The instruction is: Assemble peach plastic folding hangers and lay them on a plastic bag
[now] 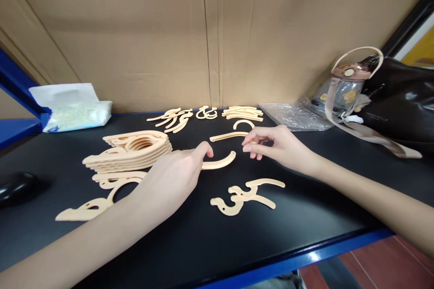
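Pinching a tiny beige pc (pixel 251 143), R hand (pixel 276 145) clamps it right of frame stack (pixel 135 161), prob. for control; L hand (pixel 183 169) beside stack, grip hidden, can't tell.

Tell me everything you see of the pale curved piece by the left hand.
The curved piece is slim, cream, plastic-looking, with a hole-like mark near its rounded right end, which bends away from the viewer over the black table. The left hand hides its left end; whether gripped, I can't tell.
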Available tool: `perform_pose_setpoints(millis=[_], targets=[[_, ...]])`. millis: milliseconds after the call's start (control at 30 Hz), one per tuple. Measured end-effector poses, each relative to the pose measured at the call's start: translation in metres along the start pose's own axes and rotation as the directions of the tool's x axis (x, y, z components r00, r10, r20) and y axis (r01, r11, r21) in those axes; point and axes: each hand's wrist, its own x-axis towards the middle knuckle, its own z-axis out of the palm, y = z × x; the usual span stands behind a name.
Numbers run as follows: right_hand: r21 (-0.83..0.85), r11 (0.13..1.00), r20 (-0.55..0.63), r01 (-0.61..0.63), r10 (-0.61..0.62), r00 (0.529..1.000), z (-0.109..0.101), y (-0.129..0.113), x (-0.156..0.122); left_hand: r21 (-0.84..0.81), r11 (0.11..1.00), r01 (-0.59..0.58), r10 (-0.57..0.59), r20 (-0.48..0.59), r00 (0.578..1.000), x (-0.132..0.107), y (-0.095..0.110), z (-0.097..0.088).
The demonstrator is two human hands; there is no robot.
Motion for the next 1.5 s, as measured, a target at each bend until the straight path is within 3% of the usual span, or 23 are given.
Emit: perform_pose_setpoints(millis=[100, 233, 500, 633, 800, 933, 1000, 1067, 1167, 1300, 1500], targets=[[0.02, 0.999, 0.062, -0.043, 0.042, 0.997, 0.005, 0.002, 0.001, -0.026, 1.0, 0.011, -0.011, -0.022, 1.0, 0.0, 0.002, 0.0], [0.065, 0.995, 0.138, -0.082, 0.072, 0.988, 0.009, -0.002, -0.001, -0.029, 0.996, -0.082, 0.081, -0.04, 0.996, 0.001, -0.001, 0.003], [0.148, 0.983, 0.113, -0.105, 0.088, 0.99, 0.013, 0.005, 0.001, -0.089, 0.989, -0.116, 0.116, -0.005, 0.993, -0.002, 0.004, 0.005], [0.1, 0.994, 0.131, -0.049, 0.036, 0.991, 0.014, 0.003, 0.0, -0.095, 0.987, -0.13, 0.133, 0.027, 0.991, -0.002, 0.008, 0.004], [-0.105, 0.99, 0.151, 0.093, -0.077, 0.986, 0.016, -0.007, -0.005, -0.006, 0.99, -0.141, 0.141, 0.023, 0.99, -0.002, 0.007, 0.008], [-0.178, 0.944, 0.169, 0.278, -0.249, 0.954, 0.022, -0.015, -0.011, -0.009, 0.979, -0.202, 0.202, -0.042, 0.979, -0.004, 0.008, 0.012], [-0.159, 0.939, 0.164, 0.304, -0.279, 0.946, 0.025, -0.016, -0.013, -0.037, 0.962, -0.27, 0.266, -0.088, 0.96, -0.007, 0.01, 0.013], [-0.079, 0.966, 0.15, 0.248, -0.235, 0.96, 0.026, -0.016, -0.013, -0.044, 0.942, -0.332, 0.324, -0.131, 0.937, -0.009, 0.012, 0.013], [0.145, 0.988, 0.155, 0.061, -0.083, 0.984, 0.026, -0.014, -0.01, 0.002, 0.931, -0.366, 0.361, -0.169, 0.917, -0.012, 0.013, 0.013], [0.412, 0.904, 0.208, -0.113, 0.027, 0.978, 0.025, -0.011, -0.007, 0.041, 0.94, -0.339, 0.341, -0.127, 0.931, -0.01, 0.01, 0.013], [0.523, 0.827, 0.287, -0.207, 0.058, 0.956, 0.026, -0.009, -0.005, -0.01, 0.96, -0.28, 0.28, -0.017, 0.96, -0.007, 0.009, 0.015]])
